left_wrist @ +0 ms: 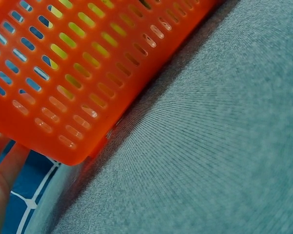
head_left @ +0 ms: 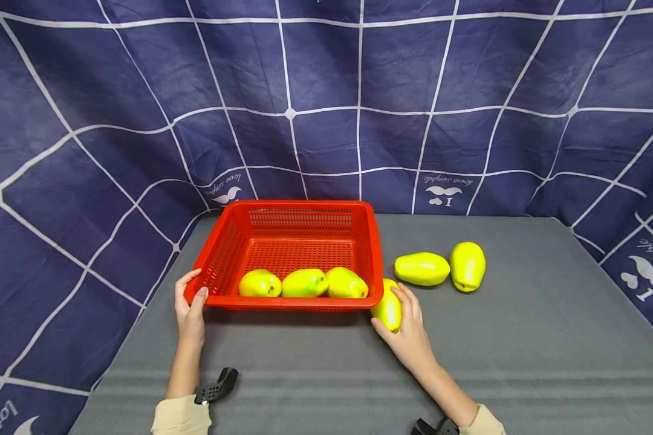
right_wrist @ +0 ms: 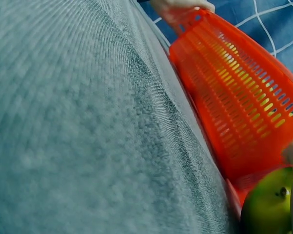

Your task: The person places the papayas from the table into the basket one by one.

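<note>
A red plastic basket (head_left: 288, 302) with slotted walls holds several yellow-green papayas along its near side, one of them a papaya (head_left: 305, 283) in the middle. My left hand (head_left: 189, 311) grips the basket's near left corner, thumb on the rim. In the left wrist view, part of that hand (left_wrist: 5, 170) shows beside the basket wall (left_wrist: 83, 92). Just outside the basket's near right corner, my right hand (head_left: 410, 332) holds another papaya (head_left: 387, 311) between thumb and fingers. The right wrist view shows this papaya (right_wrist: 268, 204) close to the basket wall (right_wrist: 234, 112).
Two more papayas lie on the grey table (head_left: 522, 338) to the right: a sideways papaya (head_left: 421, 269) and a papaya pointing toward me (head_left: 467, 266). A dark blue curtain (head_left: 326, 72) with white lines hangs behind and at the sides.
</note>
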{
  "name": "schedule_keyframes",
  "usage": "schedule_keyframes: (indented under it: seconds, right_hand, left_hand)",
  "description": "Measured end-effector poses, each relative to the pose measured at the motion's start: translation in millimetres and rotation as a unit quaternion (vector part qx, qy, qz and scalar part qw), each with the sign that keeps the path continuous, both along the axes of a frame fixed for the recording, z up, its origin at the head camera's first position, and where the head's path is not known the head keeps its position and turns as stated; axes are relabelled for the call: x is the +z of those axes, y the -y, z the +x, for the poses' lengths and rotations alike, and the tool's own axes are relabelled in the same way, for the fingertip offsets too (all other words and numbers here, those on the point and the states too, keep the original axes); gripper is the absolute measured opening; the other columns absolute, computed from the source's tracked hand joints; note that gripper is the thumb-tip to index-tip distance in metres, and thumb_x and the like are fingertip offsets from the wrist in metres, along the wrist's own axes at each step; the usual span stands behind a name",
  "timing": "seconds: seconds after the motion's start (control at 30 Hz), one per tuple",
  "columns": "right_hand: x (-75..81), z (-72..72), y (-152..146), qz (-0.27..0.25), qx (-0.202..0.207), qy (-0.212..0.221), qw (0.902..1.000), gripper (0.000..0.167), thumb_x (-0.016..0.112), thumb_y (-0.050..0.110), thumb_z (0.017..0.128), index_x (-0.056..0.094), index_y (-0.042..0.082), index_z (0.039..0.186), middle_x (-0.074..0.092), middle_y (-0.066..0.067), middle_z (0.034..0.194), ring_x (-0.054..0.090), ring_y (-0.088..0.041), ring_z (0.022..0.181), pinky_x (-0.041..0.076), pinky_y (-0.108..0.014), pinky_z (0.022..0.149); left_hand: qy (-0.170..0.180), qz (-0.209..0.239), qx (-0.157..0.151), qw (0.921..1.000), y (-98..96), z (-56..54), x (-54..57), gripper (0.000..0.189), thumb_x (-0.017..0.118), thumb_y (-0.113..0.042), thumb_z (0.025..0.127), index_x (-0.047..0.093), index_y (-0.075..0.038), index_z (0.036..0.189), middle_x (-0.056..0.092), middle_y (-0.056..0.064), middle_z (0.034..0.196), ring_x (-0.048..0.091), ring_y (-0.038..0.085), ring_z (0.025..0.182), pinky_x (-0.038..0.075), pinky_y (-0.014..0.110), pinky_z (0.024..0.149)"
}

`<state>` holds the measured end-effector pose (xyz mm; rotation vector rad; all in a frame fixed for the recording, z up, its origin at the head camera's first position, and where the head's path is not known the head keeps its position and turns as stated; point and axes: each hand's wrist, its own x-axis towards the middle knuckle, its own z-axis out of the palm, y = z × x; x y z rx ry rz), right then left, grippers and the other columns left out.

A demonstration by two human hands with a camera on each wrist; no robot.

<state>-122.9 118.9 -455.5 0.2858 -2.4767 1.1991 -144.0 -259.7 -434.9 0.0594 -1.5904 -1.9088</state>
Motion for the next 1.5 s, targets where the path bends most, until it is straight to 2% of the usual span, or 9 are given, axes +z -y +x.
schedule_keyframes:
  seconds: [0.27,0.5,0.77,1.0,1.13,1.27,1.37,1.5]
  right_hand:
    - [2.6,-1.6,-1.0,0.016,-0.037,0.019,0.9990,0.063,0.071,0.022,0.074,0.044,0.017,0.131,0.036,-0.013,0.135,0.037,-0.032,0.119,0.039,-0.053,0.084]
    - [9.6,-4.1,-6.2,-0.015,-0.054,0.022,0.9982,0.063,0.071,0.015,0.072,0.043,0.009,0.129,0.043,-0.015,0.125,0.044,-0.030,0.111,0.037,-0.045,0.087]
    - [32.8,-7.2,-20.3,-0.056,-0.080,0.000,0.9952,0.063,0.068,0.011,0.072,0.040,0.006,0.128,0.043,-0.012,0.130,0.042,-0.028,0.116,0.033,-0.042,0.091]
    - [57.9,-12.9,-18.6,-0.074,-0.067,-0.048,0.9939,0.060,0.067,0.009,0.073,0.043,0.008,0.128,0.042,-0.008,0.136,0.037,-0.025,0.127,0.031,-0.043,0.097]
    - [72.6,-23.2,-7.3,-0.073,-0.037,-0.075,0.9938,0.058,0.067,0.010,0.073,0.044,0.008,0.127,0.040,-0.009,0.136,0.036,-0.026,0.126,0.033,-0.046,0.097]
    - [84.9,-41.1,8.9,-0.047,0.001,-0.092,0.9946,0.056,0.066,0.012,0.075,0.047,0.010,0.127,0.039,-0.011,0.133,0.040,-0.027,0.120,0.037,-0.046,0.093]
    - [91.5,-59.8,21.4,0.006,0.023,-0.076,0.9968,0.055,0.065,0.017,0.076,0.047,0.013,0.128,0.039,-0.009,0.132,0.041,-0.027,0.118,0.040,-0.045,0.090]
    - [96.3,-86.1,35.1,0.085,0.043,-0.031,0.9950,0.055,0.062,0.024,0.077,0.046,0.017,0.129,0.040,-0.006,0.133,0.041,-0.027,0.119,0.043,-0.047,0.086]
  left_hand:
    - [-0.008,0.003,-0.006,0.9999,0.5,1.6,1.7,0.036,0.042,0.004,0.083,0.050,-0.010,0.115,0.050,-0.001,0.108,0.046,0.011,0.097,0.036,0.015,0.082]
    - [-0.004,-0.001,-0.004,1.0000,-1.9,2.4,2.9,0.035,0.042,0.004,0.083,0.050,-0.009,0.115,0.050,-0.001,0.108,0.046,0.011,0.096,0.036,0.016,0.082]
    - [0.011,-0.010,0.002,0.9999,-1.7,0.5,1.6,0.036,0.042,0.005,0.084,0.049,-0.008,0.117,0.049,-0.001,0.110,0.045,0.012,0.097,0.036,0.015,0.082]
    - [0.006,-0.009,0.007,0.9999,0.8,0.3,-0.7,0.036,0.043,0.004,0.083,0.050,-0.008,0.116,0.049,-0.001,0.109,0.044,0.011,0.094,0.035,0.016,0.079]
    - [0.009,-0.012,0.011,0.9998,1.3,1.7,1.0,0.036,0.044,0.002,0.083,0.050,-0.008,0.117,0.049,-0.002,0.109,0.044,0.011,0.094,0.035,0.015,0.077]
    - [0.007,-0.011,0.007,0.9999,0.7,3.2,2.3,0.035,0.043,0.003,0.084,0.050,-0.009,0.116,0.049,-0.002,0.109,0.044,0.011,0.095,0.036,0.015,0.078]
    - [0.004,-0.008,0.002,1.0000,0.3,3.4,2.2,0.035,0.042,0.005,0.084,0.050,-0.009,0.115,0.049,-0.001,0.109,0.045,0.011,0.096,0.036,0.015,0.081]
    - [0.009,-0.006,0.001,0.9999,0.0,2.4,1.5,0.036,0.042,0.005,0.084,0.050,-0.009,0.116,0.050,-0.002,0.109,0.046,0.011,0.098,0.035,0.015,0.083]
